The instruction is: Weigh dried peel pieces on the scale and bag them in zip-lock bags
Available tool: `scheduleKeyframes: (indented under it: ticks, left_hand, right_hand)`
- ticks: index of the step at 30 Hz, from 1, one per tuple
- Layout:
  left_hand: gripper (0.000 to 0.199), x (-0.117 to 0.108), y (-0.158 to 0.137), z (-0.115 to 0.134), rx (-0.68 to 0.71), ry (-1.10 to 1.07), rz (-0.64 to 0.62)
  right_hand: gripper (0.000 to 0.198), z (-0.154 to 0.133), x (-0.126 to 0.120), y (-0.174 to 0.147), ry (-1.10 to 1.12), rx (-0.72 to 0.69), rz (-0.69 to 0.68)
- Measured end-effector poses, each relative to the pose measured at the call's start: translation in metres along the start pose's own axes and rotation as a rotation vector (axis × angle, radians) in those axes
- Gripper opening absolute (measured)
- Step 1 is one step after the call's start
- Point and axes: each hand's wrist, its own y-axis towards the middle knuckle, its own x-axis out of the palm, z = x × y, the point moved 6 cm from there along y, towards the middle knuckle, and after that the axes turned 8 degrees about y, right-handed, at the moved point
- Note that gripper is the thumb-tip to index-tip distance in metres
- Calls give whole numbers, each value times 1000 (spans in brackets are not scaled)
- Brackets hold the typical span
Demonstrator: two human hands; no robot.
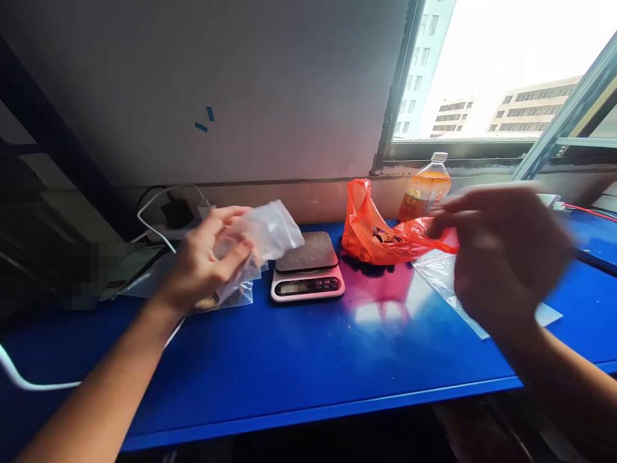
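In the head view, my left hand (207, 257) grips a small clear zip bag (274, 228), its sealed-edge end pointing right over the scale. Below that hand lie more clear zip bags (243, 292) on the blue table. A white kitchen scale (308, 289) with a dark square plate stands just to the right; its display is lit. My right hand (506, 251) is raised at the right and smeared by motion, near a red plastic bag (366, 238). That bag gapes, showing small brownish contents. Whether the right hand's fingers hold anything is too blurred to tell.
An orange drink bottle (427, 186) stands behind the red bag by the window. A flat clear plastic bag (448, 283) lies under my right hand. White cables (159, 199) and a power strip sit at the back left. The blue table's (328, 366) front edge runs below.
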Motion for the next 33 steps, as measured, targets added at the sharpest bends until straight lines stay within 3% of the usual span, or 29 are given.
scheduleKeyframes:
  ticks: [5, 10, 14, 17, 21, 27, 33]
  left_hand:
    - [42, 34, -22, 67, 390, 10, -157]
    - [47, 45, -37, 80, 530, -19, -293]
    - [43, 46, -38, 82, 516, 50, -292]
    - [45, 47, -36, 83, 510, 71, -382]
    - [48, 46, -35, 87, 543, 111, -456]
    - [18, 45, -37, 90, 551, 116, -257]
    - [11, 58, -44, 97, 629, 26, -264]
  right_hand:
    - [25, 5, 75, 5, 251, 98, -108]
    - [36, 23, 126, 10, 554, 300, -153]
    - [47, 40, 132, 4, 717, 525, 2]
    - [40, 44, 135, 1, 819, 631, -35]
    - [38, 37, 139, 2, 747, 532, -191]
    - [35, 31, 145, -3, 633, 406, -273]
    - [32, 30, 150, -7, 588, 367, -374]
